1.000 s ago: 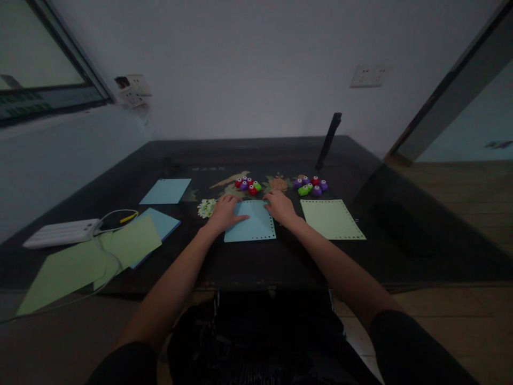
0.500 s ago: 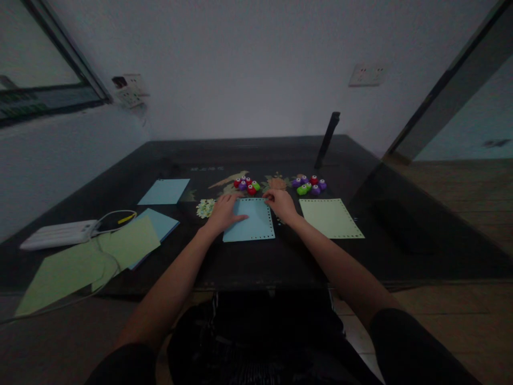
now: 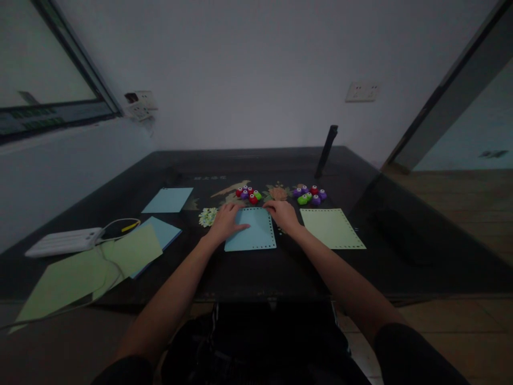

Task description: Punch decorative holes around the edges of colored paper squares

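left hand flat on blue sheet, pinning it to surface; right hand fingers bent at its far right corner, grip unclear | punches just beyond | green sheet right

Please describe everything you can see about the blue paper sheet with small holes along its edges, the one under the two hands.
The blue square paper sheet with punched holes lies flat on the dark glossy table, near its front edge. It looks like thin matte craft paper. A row of small round holes runs along its far, right and near edges; the left edge is partly covered. The left hand rests flat on its far left part, and the right hand touches its far right corner. It appears uncreased and whole.
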`<state>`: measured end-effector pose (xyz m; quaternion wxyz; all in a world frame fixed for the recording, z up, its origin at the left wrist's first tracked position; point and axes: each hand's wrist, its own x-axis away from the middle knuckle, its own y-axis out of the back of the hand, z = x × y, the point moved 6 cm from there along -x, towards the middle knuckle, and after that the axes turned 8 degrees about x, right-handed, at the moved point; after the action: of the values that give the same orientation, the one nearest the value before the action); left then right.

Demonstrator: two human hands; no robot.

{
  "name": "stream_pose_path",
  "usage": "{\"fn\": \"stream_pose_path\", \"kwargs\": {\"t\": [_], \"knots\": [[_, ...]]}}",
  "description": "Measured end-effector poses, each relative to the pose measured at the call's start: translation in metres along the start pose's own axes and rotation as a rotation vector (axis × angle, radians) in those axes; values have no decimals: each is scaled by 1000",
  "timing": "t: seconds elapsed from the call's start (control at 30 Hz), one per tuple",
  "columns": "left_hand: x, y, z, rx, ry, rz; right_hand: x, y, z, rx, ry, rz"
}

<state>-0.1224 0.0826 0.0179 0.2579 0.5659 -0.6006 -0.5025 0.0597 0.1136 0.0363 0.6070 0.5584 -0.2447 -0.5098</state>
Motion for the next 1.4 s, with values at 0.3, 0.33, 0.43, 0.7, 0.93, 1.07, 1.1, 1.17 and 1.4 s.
{"fn": "stream_pose_path", "kwargs": {"t": [0.3, 0.33, 0.43, 0.7, 0.93, 1.07, 1.1, 1.17, 1.4], "knots": [[1, 1, -1, 8, -26, -6, 0, 2, 0, -61, 49, -72], [1, 1, -1, 9, -23, -7, -1, 2, -1, -90, 60, -87], [-1, 0, -1, 16, -14, -6, -3, -1, -3, -209, 78, -117], [-3, -3, 1, 59, -18, -19, -9, -20, -18, -480, -18, -47], [-2, 4, -1, 137, -58, -76, -9, -25, -22, -499, -80, 36], [-5, 19, 9, 332, -17, -244, -13, -27, -29, -714, -120, 27], [-6, 22, 14, 407, 15, -287, -14, -28, -31, -781, -139, 33], [-7, 21, 26, 587, 102, -330, -16, -29, -35, -909, -180, 50], [-5, -1, 23, 1074, 295, -79, -18, -16, -49, -1134, -257, -31]]}}
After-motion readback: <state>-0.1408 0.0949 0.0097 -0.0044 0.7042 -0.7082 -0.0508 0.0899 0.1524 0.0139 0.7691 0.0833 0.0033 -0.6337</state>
